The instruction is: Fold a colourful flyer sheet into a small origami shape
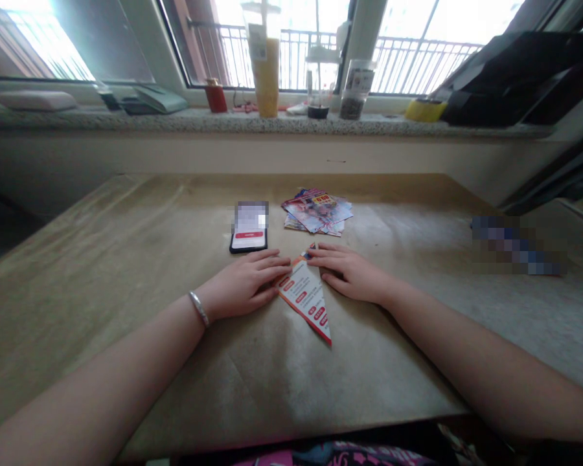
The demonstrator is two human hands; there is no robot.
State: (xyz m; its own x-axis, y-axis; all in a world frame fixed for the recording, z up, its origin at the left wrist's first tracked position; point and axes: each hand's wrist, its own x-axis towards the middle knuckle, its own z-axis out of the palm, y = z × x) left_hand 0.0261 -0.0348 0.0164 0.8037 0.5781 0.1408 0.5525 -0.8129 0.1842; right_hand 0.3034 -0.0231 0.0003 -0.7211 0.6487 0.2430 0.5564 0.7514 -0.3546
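A folded paper leaflet (308, 299), white with red labels and shaped like a long triangle, lies on the brown table (126, 259). My left hand (245, 283) rests flat on the table with its fingertips pressing the leaflet's left edge. My right hand (346, 272) lies flat on the other side, fingertips on the leaflet's upper right corner. Both hands have fingers stretched out. A silver bracelet (199, 309) sits on my left wrist.
A phone (249, 226) with a lit screen lies just beyond my left hand. A pile of colourful leaflets (318, 211) lies beyond my right hand. The windowsill (175, 120) carries a tall yellow drink cup (265, 65), a red tin (216, 97), jars and yellow tape (424, 109).
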